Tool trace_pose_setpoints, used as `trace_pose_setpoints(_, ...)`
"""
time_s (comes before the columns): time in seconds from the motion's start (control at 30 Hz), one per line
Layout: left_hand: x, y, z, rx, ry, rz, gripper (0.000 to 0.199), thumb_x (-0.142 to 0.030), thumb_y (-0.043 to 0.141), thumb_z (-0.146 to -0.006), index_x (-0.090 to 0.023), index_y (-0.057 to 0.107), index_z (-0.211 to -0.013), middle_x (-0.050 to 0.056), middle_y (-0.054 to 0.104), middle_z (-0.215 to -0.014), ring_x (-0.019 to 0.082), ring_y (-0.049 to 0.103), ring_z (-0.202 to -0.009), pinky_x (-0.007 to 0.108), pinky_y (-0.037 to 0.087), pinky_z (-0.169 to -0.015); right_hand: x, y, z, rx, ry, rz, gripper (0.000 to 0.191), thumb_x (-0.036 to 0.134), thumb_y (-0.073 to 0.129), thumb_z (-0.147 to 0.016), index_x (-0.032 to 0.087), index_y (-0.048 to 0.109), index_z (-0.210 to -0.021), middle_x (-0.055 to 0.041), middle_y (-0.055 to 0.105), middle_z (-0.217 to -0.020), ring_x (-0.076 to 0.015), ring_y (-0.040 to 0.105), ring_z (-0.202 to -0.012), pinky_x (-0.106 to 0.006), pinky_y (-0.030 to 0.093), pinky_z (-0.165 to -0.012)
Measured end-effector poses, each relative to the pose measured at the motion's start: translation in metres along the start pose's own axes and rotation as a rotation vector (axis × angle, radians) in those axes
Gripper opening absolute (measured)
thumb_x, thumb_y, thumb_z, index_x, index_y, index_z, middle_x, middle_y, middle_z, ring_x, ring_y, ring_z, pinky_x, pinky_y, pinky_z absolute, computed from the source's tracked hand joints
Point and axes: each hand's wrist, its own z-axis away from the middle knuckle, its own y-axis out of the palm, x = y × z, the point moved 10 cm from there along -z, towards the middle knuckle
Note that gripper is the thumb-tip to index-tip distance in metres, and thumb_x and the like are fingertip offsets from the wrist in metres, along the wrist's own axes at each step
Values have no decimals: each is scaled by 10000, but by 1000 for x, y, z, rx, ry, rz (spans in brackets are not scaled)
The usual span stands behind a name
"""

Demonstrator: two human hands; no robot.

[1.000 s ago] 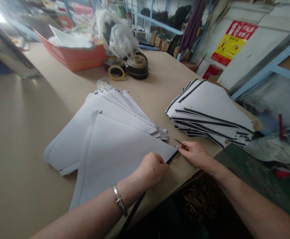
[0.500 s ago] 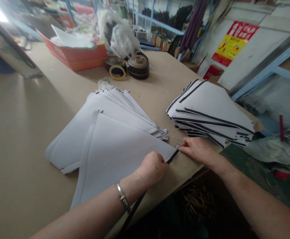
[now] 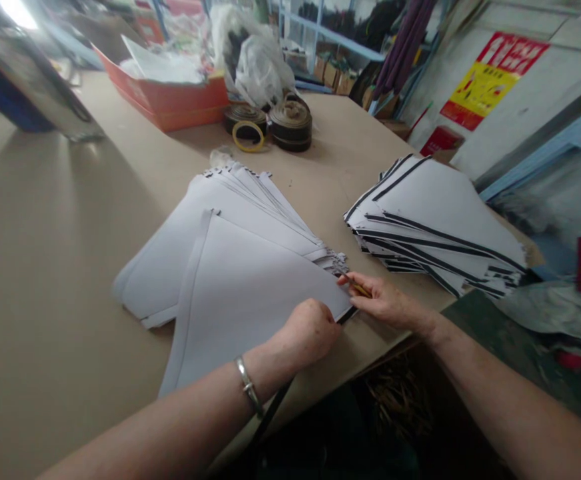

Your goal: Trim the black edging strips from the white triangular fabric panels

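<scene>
My left hand is closed, its fingers pinching a black tape strip along the near right edge of a light grey sheet panel. The strip's loose tail runs down under my left wrist past the table edge. At the panel's right corner, my right hand is closed around a small pointed tool with a yellowish handle and a thin dark tip; its exact kind is unclear. Beneath the panel lies a fanned stack of similar grey panels. Right of it rests a pile of black-edged panels.
Rolls of dark tape and a yellow tape ring stand farther back on the table. Behind them are an orange-red box and plastic bags. Dark green material lies beside my right forearm.
My right hand has shifted slightly left over the panel's corner, and the tool's handle now shows in its fingers. My left hand still pinches the strip. The whole view has moved a little.
</scene>
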Motion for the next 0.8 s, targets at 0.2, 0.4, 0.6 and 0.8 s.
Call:
trace_pose_setpoints(0.2, 37, -15, 25, -13, -63, -31, 205, -203, 512, -747, -133, 698, -694, -31, 487, -458, 103, 460, -434, 227, 316, -469, 11, 3, 6, 17, -39, 241, 452, 120, 524, -761, 150, 543, -1211, -35, 619, -923, -163, 562, -829, -255, 416, -750)
trace_pose_setpoints(0.4, 72, -20, 49, -9, -100, -28, 201, -228, 508, -734, -152, 675, -651, -39, 478, -469, 112, 453, -470, 235, 302, -486, 13, 9, 3, 44, -34, 341, 458, 128, 530, -770, 155, 556, -1227, -85, 635, -1152, -206, 589, -1019, -304, 416, -894)
trace_pose_setpoints(0.6, 114, -24, 73, -12, -161, 14, 200, -293, 491, -692, -166, 625, -614, -41, 447, -481, 115, 405, -472, 234, 256, -453, 7, 7, 3, 3, 40, 370, 470, 152, 560, -746, 160, 561, -1217, -71, 664, -1089, -198, 618, -949, -287, 438, -830)
trace_pose_setpoints(0.8, 177, -16, 114, 11, -244, 270, 269, -451, 491, -639, -190, 541, -593, -58, 387, -461, 99, 341, -422, 222, 219, -415, 1, 10, 2, -36, 147, 441, 505, 256, 611, -728, 174, 545, -1222, -36, 674, -858, -188, 623, -738, -274, 462, -673)
